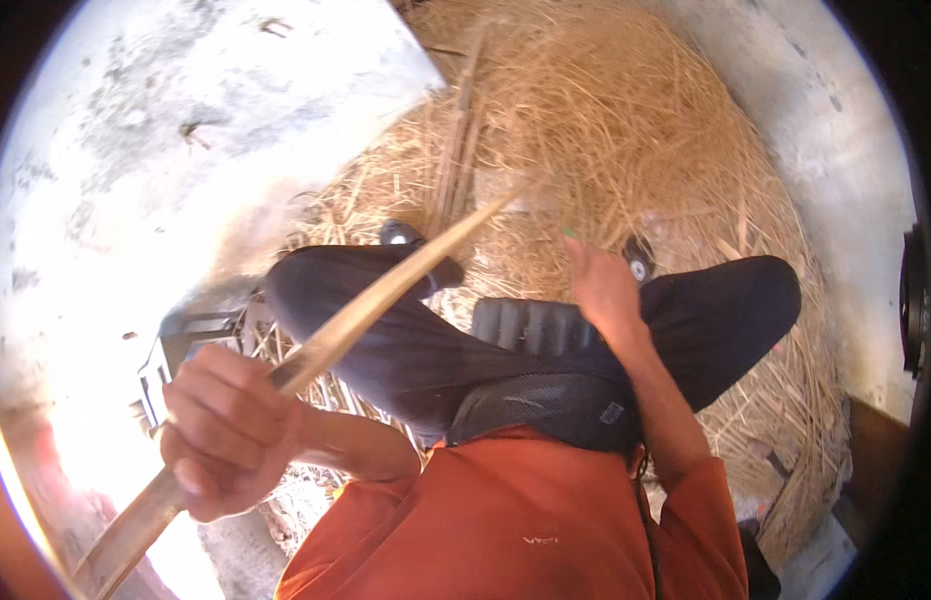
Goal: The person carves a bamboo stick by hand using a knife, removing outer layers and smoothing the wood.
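Note:
My left hand (230, 430) is wrapped round a long pale strip of split bamboo (385, 297). The strip slants from the lower left, over my left thigh, to a thin far end in front of my knees. Beyond my lap on the right, my right hand (605, 290) is closed, apart from the strip. A small green spot (569, 233) shows at its fingertips; whatever the fingers hold is hidden. Between my thighs lies a dark ribbed pad (535, 325).
Straw-like shavings (625, 110) cover the ground ahead and to the right. Several longer sticks (455, 150) lie among them. A pale, stained slab (235, 110) fills the far left. A dark-framed object (190, 335) stands beside my left knee. A pale wall (835, 130) curves along the right.

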A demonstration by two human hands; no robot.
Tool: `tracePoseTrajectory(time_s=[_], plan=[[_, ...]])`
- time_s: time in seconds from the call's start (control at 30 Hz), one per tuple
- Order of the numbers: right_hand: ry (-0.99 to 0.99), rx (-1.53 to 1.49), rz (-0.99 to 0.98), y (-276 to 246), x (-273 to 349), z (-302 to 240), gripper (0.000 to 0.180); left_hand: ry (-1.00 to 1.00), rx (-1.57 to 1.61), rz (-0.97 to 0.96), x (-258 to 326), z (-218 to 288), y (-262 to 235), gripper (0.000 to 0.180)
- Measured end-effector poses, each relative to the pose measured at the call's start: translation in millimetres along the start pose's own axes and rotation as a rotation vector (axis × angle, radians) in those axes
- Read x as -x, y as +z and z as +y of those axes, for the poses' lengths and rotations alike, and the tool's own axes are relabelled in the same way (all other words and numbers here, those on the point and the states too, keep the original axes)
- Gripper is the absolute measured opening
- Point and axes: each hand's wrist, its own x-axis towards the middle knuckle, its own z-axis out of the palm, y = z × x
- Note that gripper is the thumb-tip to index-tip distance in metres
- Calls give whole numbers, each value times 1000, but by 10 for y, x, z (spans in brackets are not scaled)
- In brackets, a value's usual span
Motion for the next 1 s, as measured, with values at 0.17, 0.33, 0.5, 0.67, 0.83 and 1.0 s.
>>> tracePoseTrajectory(time_s=[0.17,0.33,0.5,0.67,0.83,1.0], plan=[[-103,-736,66,-918,-180,-794,40,-41,-27,64,-17,5,-157,38],[-142,-794,-127,-796,-22,-1060,42,-95,-3,21,69,129,-104,38],[-174,-721,-58,-367,-69,-1125,38,-98,10,-5,65,179,-80,39],[5,-440,-27,119,-312,-779,41,-102,16,-8,40,159,-122,40],[54,-315,-137,272,-616,-602,43,-108,20,8,-15,127,-149,40],[354,-167,-200,1295,-826,824,56,-144,51,25,39,196,-245,36]])
